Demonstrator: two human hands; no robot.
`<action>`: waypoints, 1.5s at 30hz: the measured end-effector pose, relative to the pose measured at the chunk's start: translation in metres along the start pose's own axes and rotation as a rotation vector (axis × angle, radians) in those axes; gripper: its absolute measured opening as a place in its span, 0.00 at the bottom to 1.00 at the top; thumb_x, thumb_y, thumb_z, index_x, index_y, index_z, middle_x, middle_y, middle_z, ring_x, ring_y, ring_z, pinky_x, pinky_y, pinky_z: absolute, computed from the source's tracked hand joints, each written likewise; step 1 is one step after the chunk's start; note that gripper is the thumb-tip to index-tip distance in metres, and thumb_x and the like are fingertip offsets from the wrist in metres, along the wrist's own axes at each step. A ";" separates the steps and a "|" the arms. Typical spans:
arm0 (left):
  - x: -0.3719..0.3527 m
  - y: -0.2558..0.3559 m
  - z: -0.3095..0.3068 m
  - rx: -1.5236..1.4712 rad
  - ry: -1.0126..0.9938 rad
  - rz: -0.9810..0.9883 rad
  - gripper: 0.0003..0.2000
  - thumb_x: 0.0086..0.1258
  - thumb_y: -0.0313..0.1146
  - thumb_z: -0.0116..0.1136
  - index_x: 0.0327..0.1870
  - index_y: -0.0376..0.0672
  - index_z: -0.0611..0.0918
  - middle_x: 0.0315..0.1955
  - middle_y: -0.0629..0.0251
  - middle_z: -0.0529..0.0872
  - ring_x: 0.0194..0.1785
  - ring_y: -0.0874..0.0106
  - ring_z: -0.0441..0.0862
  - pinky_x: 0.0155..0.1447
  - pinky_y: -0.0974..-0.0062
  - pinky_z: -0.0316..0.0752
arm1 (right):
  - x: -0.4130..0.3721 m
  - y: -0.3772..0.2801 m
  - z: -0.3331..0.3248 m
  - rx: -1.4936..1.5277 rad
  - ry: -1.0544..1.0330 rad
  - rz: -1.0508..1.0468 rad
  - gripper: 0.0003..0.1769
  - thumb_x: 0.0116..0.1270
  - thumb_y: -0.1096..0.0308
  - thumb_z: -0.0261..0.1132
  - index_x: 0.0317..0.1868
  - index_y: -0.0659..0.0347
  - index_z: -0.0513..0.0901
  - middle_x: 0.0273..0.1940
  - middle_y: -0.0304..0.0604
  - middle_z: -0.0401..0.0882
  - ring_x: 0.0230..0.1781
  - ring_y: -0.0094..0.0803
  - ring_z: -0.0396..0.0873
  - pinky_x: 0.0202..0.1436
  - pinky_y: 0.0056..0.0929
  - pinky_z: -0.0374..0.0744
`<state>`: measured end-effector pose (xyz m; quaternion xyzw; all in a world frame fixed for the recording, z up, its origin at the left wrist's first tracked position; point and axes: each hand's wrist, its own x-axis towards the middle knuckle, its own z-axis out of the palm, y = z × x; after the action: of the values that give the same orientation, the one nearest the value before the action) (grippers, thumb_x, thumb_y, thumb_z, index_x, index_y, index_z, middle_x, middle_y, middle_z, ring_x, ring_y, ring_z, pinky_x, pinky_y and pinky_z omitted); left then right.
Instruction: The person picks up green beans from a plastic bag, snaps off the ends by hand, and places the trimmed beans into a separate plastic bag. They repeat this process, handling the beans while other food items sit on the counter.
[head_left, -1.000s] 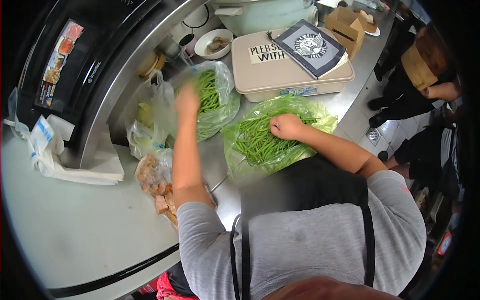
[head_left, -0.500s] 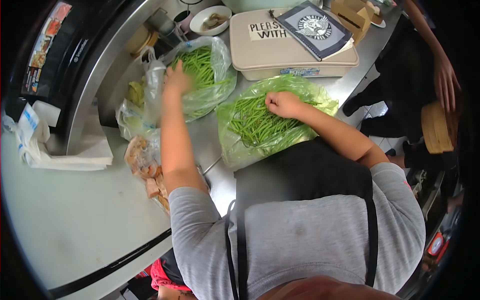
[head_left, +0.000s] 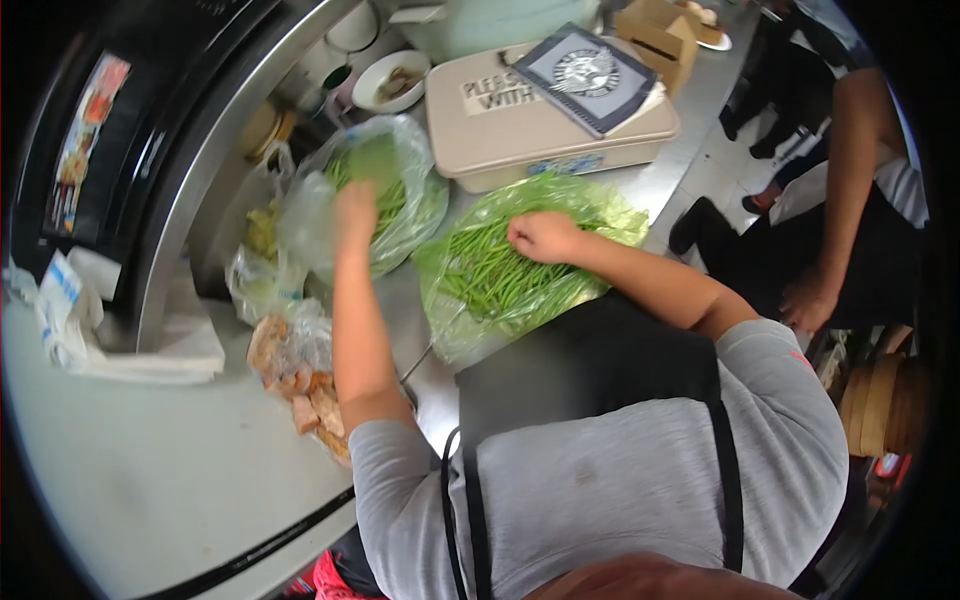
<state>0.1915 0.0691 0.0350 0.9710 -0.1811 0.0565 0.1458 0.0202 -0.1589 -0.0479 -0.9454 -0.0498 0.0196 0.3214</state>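
Left hand [head_left: 357, 212], blurred, and right hand [head_left: 543, 237], curled, are held at two plastic bags [head_left: 455, 340] on the counter [head_left: 655, 180]; any grasp cannot be told. Probably slippery, these are best gathered by the rims; green beans [head_left: 490, 275] inside, likely light and snappable, mid-length.

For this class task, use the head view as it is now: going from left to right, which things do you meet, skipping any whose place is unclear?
White packaging with blue print → clear bag of brown pieces → left hand → bag of green beans under the right hand → open cardboard box → bamboo steamer.
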 end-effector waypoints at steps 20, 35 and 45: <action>0.001 0.087 -0.008 -0.445 0.281 0.211 0.15 0.56 0.33 0.53 0.44 0.38 0.73 0.33 0.59 0.78 0.31 0.70 0.75 0.36 0.75 0.70 | -0.007 0.002 0.001 0.046 0.045 -0.036 0.06 0.51 0.63 0.53 0.29 0.52 0.74 0.27 0.43 0.76 0.29 0.42 0.74 0.33 0.38 0.72; -0.163 0.066 0.035 -0.208 -0.318 0.182 0.24 0.46 0.35 0.61 0.46 0.38 0.72 0.42 0.53 0.70 0.49 0.57 0.64 0.53 0.67 0.61 | -0.040 -0.039 -0.023 -0.473 -0.228 -0.011 0.36 0.39 0.56 0.65 0.53 0.51 0.66 0.47 0.46 0.64 0.49 0.43 0.63 0.52 0.41 0.63; -0.161 0.057 0.049 -0.320 -0.134 0.075 0.13 0.55 0.33 0.52 0.39 0.37 0.75 0.32 0.52 0.78 0.36 0.57 0.75 0.41 0.68 0.69 | -0.022 -0.020 -0.035 -0.341 0.096 -0.132 0.21 0.44 0.67 0.60 0.43 0.53 0.72 0.36 0.44 0.72 0.41 0.40 0.72 0.43 0.37 0.70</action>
<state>0.0243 0.0578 -0.0225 0.9294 -0.2333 -0.0323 0.2840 -0.0010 -0.1661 -0.0078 -0.9807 -0.0988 -0.0553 0.1593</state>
